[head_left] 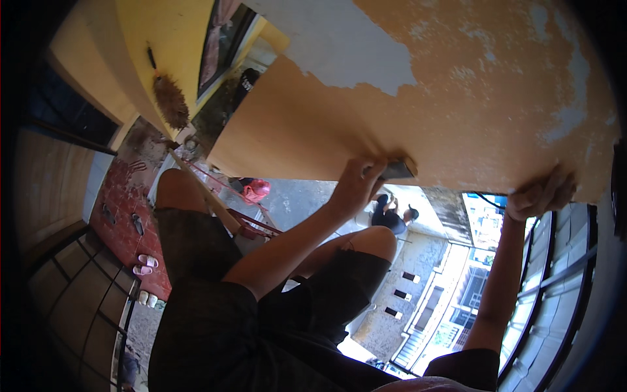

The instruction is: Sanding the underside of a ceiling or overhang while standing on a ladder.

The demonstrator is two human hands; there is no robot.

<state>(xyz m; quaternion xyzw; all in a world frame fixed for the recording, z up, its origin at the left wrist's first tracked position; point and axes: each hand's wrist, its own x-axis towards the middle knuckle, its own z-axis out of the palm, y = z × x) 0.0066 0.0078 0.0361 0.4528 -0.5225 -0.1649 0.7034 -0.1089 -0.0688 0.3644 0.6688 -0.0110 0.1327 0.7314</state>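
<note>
The left hand (359, 185) is closed on a small dark block (398, 170), thumb and fingers pinching its near end, and the block lies against the broad tan slab (326, 124) close to its lower edge. The block's far end shows a tan strip. Well apart from it, the right hand (543, 194) rests on the same edge farther right, its fingers bent over the slab's face; whether they grip it I cannot tell. The slab fills the upper part of the view, with a large pale patch (346, 46) at the top and smaller worn marks toward the right. Below the left hand are the wearer's bare knees and dark shorts (339, 281). A wooden pole (208, 196) runs slantwise beside the left knee, and a pink bag (255, 191) lies beyond it. At the left, a brown duster (171, 103) hangs on a yellow wall (176, 39), near a window with a pink curtain (221, 32). Pink slippers (145, 264) lie on the red floor (117, 245), with a pale pair (147, 299) just beyond them. Far below, between the arms, another person (390, 222) in dark clothes and a cap is near a grey wall (424, 261) with three small openings. Dark bars (550, 255) cross pale sheets at the right.
</note>
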